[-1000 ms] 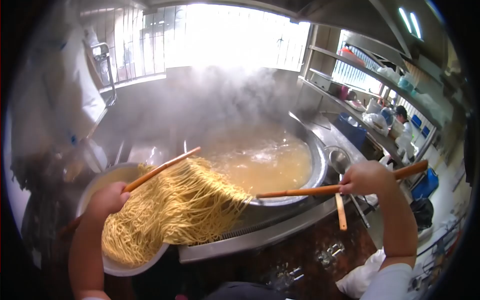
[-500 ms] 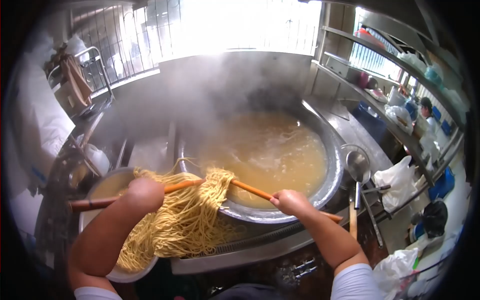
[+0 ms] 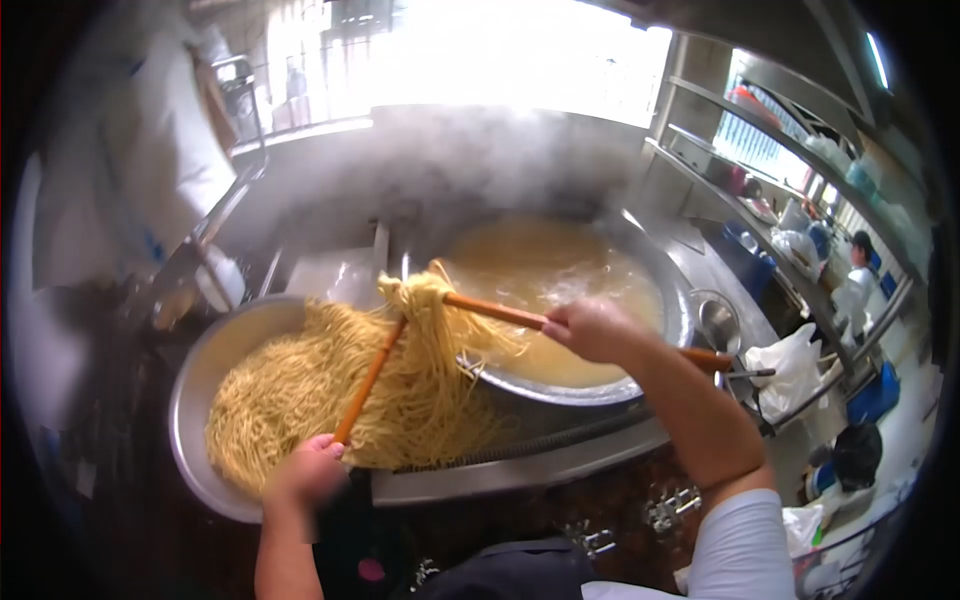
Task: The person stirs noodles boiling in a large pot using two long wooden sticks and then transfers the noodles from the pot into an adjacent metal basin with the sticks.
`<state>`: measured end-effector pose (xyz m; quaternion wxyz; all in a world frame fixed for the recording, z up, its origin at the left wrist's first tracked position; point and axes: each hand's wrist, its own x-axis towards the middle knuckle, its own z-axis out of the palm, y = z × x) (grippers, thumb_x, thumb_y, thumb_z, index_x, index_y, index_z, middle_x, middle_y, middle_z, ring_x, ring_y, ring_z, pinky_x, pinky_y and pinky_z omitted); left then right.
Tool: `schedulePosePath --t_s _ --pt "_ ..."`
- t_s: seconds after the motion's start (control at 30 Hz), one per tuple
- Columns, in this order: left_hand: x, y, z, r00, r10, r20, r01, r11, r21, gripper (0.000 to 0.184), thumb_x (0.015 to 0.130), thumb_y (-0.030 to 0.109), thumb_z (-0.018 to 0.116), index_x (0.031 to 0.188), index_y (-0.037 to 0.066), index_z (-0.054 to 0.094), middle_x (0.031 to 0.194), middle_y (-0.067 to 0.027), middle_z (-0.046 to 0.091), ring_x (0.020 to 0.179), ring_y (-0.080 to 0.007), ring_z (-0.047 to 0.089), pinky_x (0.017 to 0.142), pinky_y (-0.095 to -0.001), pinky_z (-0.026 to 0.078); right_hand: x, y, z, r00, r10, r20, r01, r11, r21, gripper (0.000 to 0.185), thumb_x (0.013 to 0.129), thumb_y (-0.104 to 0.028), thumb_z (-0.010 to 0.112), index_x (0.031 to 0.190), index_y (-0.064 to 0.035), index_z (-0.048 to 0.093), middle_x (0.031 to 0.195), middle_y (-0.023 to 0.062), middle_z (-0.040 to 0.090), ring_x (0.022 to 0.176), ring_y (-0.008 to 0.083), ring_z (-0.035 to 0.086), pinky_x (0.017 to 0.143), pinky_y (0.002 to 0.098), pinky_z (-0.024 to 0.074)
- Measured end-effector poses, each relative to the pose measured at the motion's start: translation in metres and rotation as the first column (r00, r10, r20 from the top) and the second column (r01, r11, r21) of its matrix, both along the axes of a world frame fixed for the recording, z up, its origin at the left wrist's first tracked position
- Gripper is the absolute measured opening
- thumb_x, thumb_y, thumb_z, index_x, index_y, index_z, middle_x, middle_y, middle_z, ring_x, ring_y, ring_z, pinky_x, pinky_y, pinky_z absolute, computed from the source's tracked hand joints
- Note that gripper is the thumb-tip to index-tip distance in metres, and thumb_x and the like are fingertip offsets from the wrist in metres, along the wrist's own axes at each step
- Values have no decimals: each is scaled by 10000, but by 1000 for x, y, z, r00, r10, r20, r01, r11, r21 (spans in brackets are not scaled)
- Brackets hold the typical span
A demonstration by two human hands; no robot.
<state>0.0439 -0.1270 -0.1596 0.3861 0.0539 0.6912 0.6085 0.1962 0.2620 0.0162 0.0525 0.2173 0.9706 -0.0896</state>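
Note:
My left hand (image 3: 308, 470) is closed on a wooden stick (image 3: 370, 385) that slants up across the noodles. Closed around a second, thicker stick (image 3: 500, 312) is my right hand (image 3: 592, 330), over the near side of the pot. The tips of both sticks meet at a raised clump of yellow noodles (image 3: 420, 300). More noodles (image 3: 290, 390) heap in a metal basin (image 3: 188, 420) at the left and spill over its right side toward the pot. Cloudy, steaming liquid (image 3: 550, 250) fills the large round pot (image 3: 580, 395).
A metal ladle (image 3: 716, 318) lies right of the pot, near a white plastic bag (image 3: 788, 368). Shelves (image 3: 760, 210) with bags run along the right side. Another person (image 3: 855, 285) stands far off at the right. Metal valves (image 3: 670, 508) sit below the counter's front edge (image 3: 520, 478).
My left hand has moved down toward me, its stick now pointing steeply up. My right hand is higher, and the noodle clump on the stick tips has risen. The camera view has shifted.

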Motion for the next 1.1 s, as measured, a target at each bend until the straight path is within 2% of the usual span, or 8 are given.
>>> schedulePosePath --t_s 0.23,0.33,0.43,0.5,0.63,0.83,1.0,1.1 --pt "37 -155 18 975 211 -73 -208 977 47 214 958 226 551 1106 71 567 582 28 470 392 -51 380 347 -195 308 -70 -156 90 964 244 104 -260 946 195 282 923 -311 552 996 -88 709 928 91 707 861 244 685 720 381 538" --pt "53 -223 34 958 219 -185 -261 932 -253 187 943 190 532 1093 86 576 582 28 465 397 -64 394 353 -221 333 -89 -219 79 916 358 179 -397 867 301 270 917 -281 554 1039 -93 705 942 91 708 863 251 684 746 391 544" --pt "66 -314 33 865 -190 -464 -261 620 -740 232 830 202 632 1001 46 641 737 -143 641 572 -231 631 547 -368 503 -100 -258 57 853 391 346 -509 771 382 221 901 -197 577 1039 -93 714 996 111 709 917 263 689 766 382 553" --pt "95 -351 52 808 -274 -522 -331 522 -787 241 792 207 662 960 34 657 768 -172 657 686 -279 667 672 -385 517 -85 -260 58 849 378 368 -510 767 390 235 900 -221 573 1028 -85 714 933 106 712 855 243 690 735 375 549" --pt "155 -374 112 916 -87 -392 -282 557 -782 213 823 145 636 991 14 641 655 -110 610 570 -191 618 528 -322 485 -45 -209 73 836 457 305 -528 820 219 284 912 -303 579 980 -60 709 695 83 667 618 192 626 604 353 511" --pt "194 -380 94 995 99 -1 -86 862 -499 262 879 130 630 1123 35 612 644 11 559 496 -52 490 442 -193 405 59 -91 52 937 112 332 -23 966 -259 369 919 -415 597 927 -63 708 630 2 618 477 77 519 449 252 427" --pt "184 -347 71 984 -151 95 178 782 -597 238 894 167 623 1104 53 624 666 21 558 518 -52 489 473 -206 415 153 -52 47 897 -142 419 264 932 -250 356 893 -415 642 933 -69 717 632 -6 616 501 67 540 469 230 446" --pt "172 -340 55 991 -106 81 134 782 -609 232 897 178 621 1093 56 626 666 23 556 522 -57 494 474 -221 422 185 -38 18 846 -217 487 389 877 -284 356 885 -405 660 1005 -75 721 650 -1 626 515 68 550 476 224 450"
